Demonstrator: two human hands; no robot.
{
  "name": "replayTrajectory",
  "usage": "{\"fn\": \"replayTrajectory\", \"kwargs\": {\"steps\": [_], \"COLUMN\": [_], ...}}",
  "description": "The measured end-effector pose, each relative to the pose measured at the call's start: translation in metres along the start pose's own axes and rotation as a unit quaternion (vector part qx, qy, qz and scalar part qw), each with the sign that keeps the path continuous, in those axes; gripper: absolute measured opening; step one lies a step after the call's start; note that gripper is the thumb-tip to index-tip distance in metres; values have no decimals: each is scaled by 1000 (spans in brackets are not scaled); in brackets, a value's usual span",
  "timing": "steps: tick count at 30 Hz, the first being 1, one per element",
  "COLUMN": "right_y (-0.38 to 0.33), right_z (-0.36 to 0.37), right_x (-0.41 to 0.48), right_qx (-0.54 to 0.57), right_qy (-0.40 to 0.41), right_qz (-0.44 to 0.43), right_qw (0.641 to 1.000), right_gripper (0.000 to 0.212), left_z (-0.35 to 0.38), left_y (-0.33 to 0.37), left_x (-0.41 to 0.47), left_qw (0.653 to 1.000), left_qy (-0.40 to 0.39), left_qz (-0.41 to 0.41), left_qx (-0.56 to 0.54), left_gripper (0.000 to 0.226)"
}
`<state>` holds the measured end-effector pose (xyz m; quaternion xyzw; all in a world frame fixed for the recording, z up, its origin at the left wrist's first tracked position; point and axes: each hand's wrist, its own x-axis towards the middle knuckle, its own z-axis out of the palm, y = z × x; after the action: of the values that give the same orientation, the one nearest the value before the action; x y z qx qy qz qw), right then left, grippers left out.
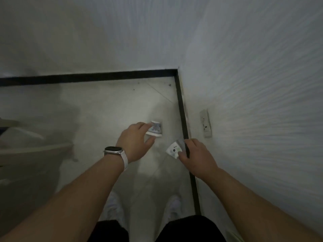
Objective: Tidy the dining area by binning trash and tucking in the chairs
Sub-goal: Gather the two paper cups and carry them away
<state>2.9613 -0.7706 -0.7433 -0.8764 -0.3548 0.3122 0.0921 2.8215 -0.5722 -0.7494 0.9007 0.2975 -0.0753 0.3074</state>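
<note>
Now the right hand's [197, 158] grip pinches a white wrapper [173, 150] at its fingertips. A paper cup [155, 129] sits between the left hand's [134, 142] fingers and thumb; whether that grip has clamped is unclear. It should probably close gently across the cup's sides, without crushing it, then lift.

The left hand [135, 143] covers one side of the patterned scrap [156, 129]; its print is too blurred to read. The right hand [198, 155] hides a corner of the white wrapper [173, 149]. Pale furniture [29, 154] is smeared, cut by the left edge. Both shoes [114, 208] are blurred.
</note>
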Motion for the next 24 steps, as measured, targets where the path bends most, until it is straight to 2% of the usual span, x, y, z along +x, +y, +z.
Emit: {"fn": "replayTrajectory", "kwargs": {"steps": [3,5,9,13,17,24], "right_y": [39,65,112,131,145,170], "right_z": [62,96,150,193,229,260], "right_x": [41,67,108,140,165,183], "right_qx": [47,65,78,81,92,21], "right_qy": [-25,-40,-55,-66,-74,-88], "right_qz": [34,41,74,97,110,97], "right_qw": [998,996,993,990,987,991], "right_gripper": [52,53,57,55,74,86], "left_z": [82,136,214,259,292,318], "left_y": [-43,-71,-105,-132,-151,-151], "left_x": [39,62,106,138,163,186], "left_qw": [998,997,993,989,988,987], "left_qy": [-16,-20,-28,10,70,67], "left_qz": [-42,-52,-85,-100,-128,-146], "left_qx": [-38,-50,-81,-105,-41,-20], "left_gripper": [65,58,56,56,65,81]}}
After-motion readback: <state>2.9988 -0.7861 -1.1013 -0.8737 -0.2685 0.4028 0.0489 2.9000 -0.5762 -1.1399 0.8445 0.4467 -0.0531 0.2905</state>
